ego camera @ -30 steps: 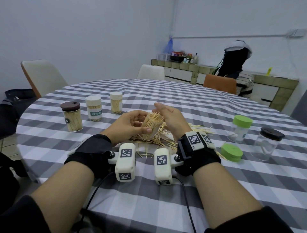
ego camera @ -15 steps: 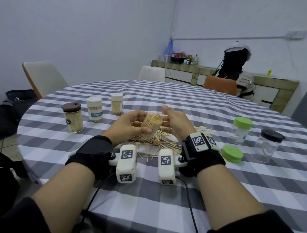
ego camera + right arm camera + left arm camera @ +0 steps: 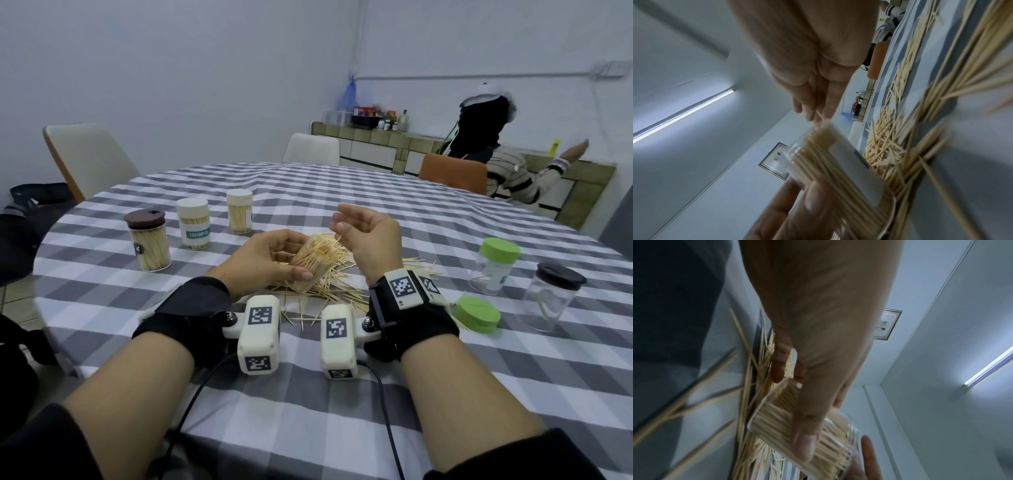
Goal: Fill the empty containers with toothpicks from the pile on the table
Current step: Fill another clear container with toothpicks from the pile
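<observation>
At frame centre the left hand is gripping the near-full jar, tilted above the pile on the counter. The right hand is lifting off its mouth, pinching one toothpick, so topping-up is nearly finished.

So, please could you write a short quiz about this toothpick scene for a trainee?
1. True or false: the left hand holds a clear plastic container packed with wooden toothpicks.
2. How many filled, lidded toothpick containers stand on the left of the grey checked round table?
3. The loose green round lid lies: A) on a container, B) flat on the table, C) in the right hand.

Key: 1 true; 2 three; 3 B.
</observation>
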